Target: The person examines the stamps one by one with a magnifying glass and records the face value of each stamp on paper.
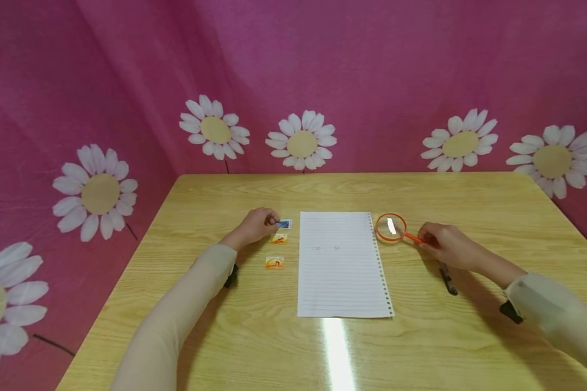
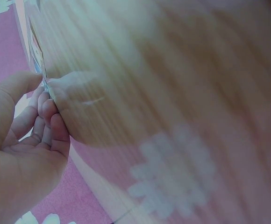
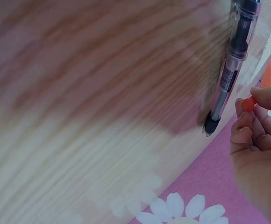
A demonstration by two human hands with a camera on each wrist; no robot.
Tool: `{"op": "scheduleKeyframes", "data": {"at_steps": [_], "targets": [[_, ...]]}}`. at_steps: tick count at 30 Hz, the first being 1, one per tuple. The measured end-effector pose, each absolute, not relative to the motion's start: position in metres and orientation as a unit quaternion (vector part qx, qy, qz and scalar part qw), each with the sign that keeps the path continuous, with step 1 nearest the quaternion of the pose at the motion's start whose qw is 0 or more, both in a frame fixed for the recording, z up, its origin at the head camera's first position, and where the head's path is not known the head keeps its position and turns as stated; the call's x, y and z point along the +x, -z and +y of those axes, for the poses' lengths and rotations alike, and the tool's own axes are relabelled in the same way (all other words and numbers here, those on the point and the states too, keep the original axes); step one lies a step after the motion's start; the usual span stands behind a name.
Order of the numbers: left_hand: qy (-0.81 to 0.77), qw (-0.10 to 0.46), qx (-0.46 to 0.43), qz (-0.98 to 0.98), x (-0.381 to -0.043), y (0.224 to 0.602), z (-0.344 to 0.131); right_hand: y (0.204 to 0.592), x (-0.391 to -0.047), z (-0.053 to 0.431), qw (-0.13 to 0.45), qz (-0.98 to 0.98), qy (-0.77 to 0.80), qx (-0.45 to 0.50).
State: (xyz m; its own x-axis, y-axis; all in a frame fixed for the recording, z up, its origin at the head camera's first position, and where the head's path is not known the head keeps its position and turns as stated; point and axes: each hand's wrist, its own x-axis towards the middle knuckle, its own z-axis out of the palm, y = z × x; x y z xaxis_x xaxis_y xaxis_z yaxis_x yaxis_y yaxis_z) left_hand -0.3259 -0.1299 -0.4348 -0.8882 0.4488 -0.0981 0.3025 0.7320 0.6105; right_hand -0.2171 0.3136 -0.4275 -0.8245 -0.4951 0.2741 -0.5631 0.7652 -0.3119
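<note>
My left hand [image 1: 260, 224] pinches the left edge of a small blue stamp [image 1: 286, 224] between thumb and fingertips. Just below it on the table lie two orange-yellow stamps, an upper one [image 1: 279, 239] close to the hand and a lower one [image 1: 274, 263]. My right hand [image 1: 445, 244] holds a red magnifying glass [image 1: 391, 213] by the end of its handle. Its round lens reflects a bright light, beside the upper right edge of a lined sheet. Under and beside the right hand lies a clear-barrelled pen with black ends [image 3: 226, 77].
The lined sheet of paper [image 1: 339, 277], punched with holes down its right side, lies mid-table with faint handwriting. The wooden table [image 1: 254, 347] carries a light glare at the front. A pink curtain [image 1: 372, 65] with white daisies hangs behind and at the left.
</note>
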Motion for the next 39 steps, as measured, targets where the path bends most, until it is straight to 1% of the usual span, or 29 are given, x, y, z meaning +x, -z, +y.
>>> {"op": "scheduleKeyframes", "data": {"at_steps": [2,9,12,24,34,39], "targets": [[-0.305,0.119,0.204,0.923,-0.325,0.435,-0.130,0.426,-0.214,0.315,0.071,-0.938,-0.205,0.270],[-0.301,0.112,0.209,0.923,-0.326,0.435,-0.130,0.419,-0.205,0.317,-0.023,-0.944,-0.274,0.184],[-0.302,0.112,0.210,0.923,-0.326,0.434,-0.130,0.419,-0.204,0.317,-0.040,-0.943,-0.283,0.170],[-0.309,0.117,0.206,0.921,-0.324,0.432,-0.130,0.416,-0.204,0.315,-0.078,-0.945,-0.286,0.141],[-0.306,0.120,0.206,0.922,-0.325,0.433,-0.131,0.399,-0.209,0.306,-0.160,-0.949,-0.253,0.095],[-0.304,0.121,0.203,0.923,-0.325,0.432,-0.130,0.401,-0.208,0.296,-0.181,-0.952,-0.231,0.090]]}}
